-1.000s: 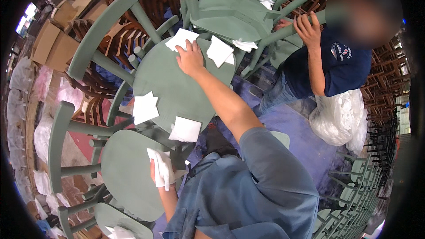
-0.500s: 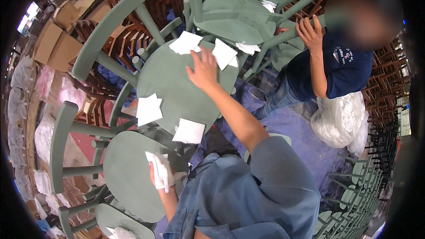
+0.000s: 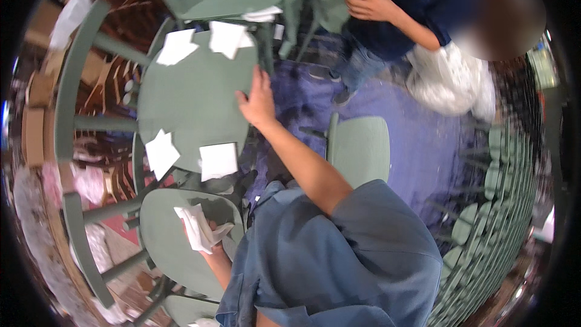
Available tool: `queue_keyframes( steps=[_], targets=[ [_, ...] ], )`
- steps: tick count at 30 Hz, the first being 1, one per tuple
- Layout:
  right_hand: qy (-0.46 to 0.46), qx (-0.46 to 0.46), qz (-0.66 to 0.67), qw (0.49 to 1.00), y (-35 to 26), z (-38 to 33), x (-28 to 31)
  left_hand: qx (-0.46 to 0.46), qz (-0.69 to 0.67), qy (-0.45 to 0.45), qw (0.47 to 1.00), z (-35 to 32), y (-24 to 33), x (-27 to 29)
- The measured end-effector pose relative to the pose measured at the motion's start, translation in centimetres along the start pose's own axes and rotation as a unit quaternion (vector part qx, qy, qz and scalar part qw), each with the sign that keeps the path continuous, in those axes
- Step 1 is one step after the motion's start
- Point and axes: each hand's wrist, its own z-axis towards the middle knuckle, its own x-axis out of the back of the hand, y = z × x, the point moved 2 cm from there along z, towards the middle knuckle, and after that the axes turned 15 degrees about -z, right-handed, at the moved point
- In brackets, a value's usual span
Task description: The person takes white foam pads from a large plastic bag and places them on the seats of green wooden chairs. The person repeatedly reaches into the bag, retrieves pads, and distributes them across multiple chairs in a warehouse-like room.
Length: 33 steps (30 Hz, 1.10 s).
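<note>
My right hand (image 3: 259, 104) rests at the right edge of a green chair seat (image 3: 193, 97), its fingers stretched out and holding nothing. Four corners aside, several white sheets lie on that seat: two at the far side, a folded white sheet (image 3: 161, 154) at the near left and a square one (image 3: 218, 161) at the near right. Over a second, nearer green chair seat (image 3: 163, 254), my left hand (image 3: 213, 247) is closed on a bunch of thin white sheets (image 3: 195, 227), which hides some of its fingers.
A person in a dark shirt (image 3: 399, 0) stands at the far right, one hand (image 3: 369, 5) by stacked green chairs. Another green chair (image 3: 362, 148) is right of my arm. A white plastic bag (image 3: 445, 79) stands behind it; rows of chairs (image 3: 502, 206) line the right.
My right hand has moved from between the two far sheets to the seat's right edge. My left hand keeps its white sheets. The view has shifted, and the other person's hand has left the chair leg.
</note>
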Motion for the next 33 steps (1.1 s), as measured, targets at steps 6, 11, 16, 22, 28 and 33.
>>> queue_keyframes(
  steps=[6, 11, 16, 22, 28, 33],
  targets=[
    [-0.002, -0.049, 0.041, 0.998, 0.0, -0.7, 1.3, 0.095, 0.153, -0.241, 0.954, 2.2, 2.9, 0.2],
    [0.034, -0.078, 0.081, 0.993, 0.4, -1.1, 0.7, -0.099, 0.577, -0.342, 0.735, 1.8, 3.4, -6.4],
    [0.035, -0.107, 0.122, 0.986, 0.7, -1.8, 0.0, -0.043, 0.582, -0.333, 0.741, 2.2, 3.6, -8.7],
    [0.037, -0.109, 0.110, 0.987, 0.6, -2.1, 0.4, 0.216, 0.073, 0.037, 0.973, 1.9, 3.9, -6.3],
    [0.009, -0.106, 0.088, 0.990, 0.1, -1.8, 1.3, 0.217, -0.030, -0.070, 0.973, 1.3, 2.3, -6.9],
    [0.030, -0.057, 0.079, 0.995, 0.2, -1.3, 0.5, 0.154, -0.005, 0.028, 0.988, -0.2, 1.1, -10.2]
  ],
)
